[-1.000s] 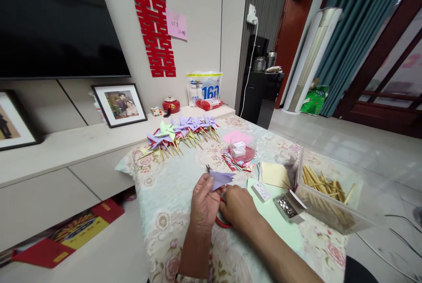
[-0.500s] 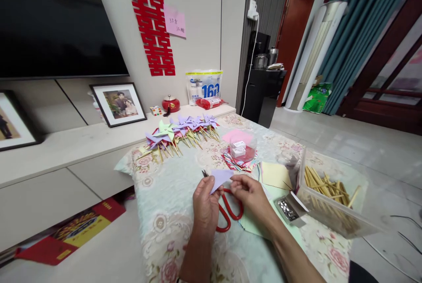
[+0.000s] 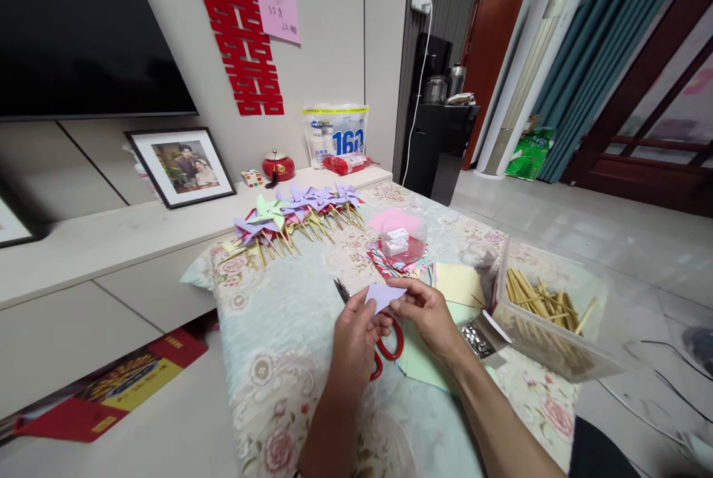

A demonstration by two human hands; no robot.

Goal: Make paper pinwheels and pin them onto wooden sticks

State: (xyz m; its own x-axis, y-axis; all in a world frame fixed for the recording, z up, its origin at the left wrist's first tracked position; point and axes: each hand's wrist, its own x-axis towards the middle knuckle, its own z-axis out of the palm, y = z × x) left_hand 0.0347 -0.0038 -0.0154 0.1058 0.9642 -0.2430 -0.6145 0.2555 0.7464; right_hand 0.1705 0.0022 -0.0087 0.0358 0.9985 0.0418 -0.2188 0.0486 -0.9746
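Observation:
A small folded piece of purple paper (image 3: 384,297) is pinched between both hands above the table. My left hand (image 3: 356,329) grips its left edge, thumb on top. On its right corner, my right hand (image 3: 426,315) closes with thumb and fingers. Beneath the hands lie red-handled scissors (image 3: 393,341), partly covered, with the dark blades pointing to the upper left. Right of them are sheets of green paper (image 3: 426,359) and yellow paper (image 3: 457,283). A small open box of metal pins or fasteners (image 3: 477,338) sits beside my right forearm.
Several finished paper pinwheels (image 3: 304,207) on sticks lie at the table's far left. A clear tub (image 3: 501,300) of wooden sticks stands at the right edge. Behind the hands is a clear round container (image 3: 409,240) on striped strips. A floral cloth (image 3: 278,359) covers the table.
The purple paper has turned flatter, and my right fingers have moved onto its right corner. The whole view has shifted slightly.

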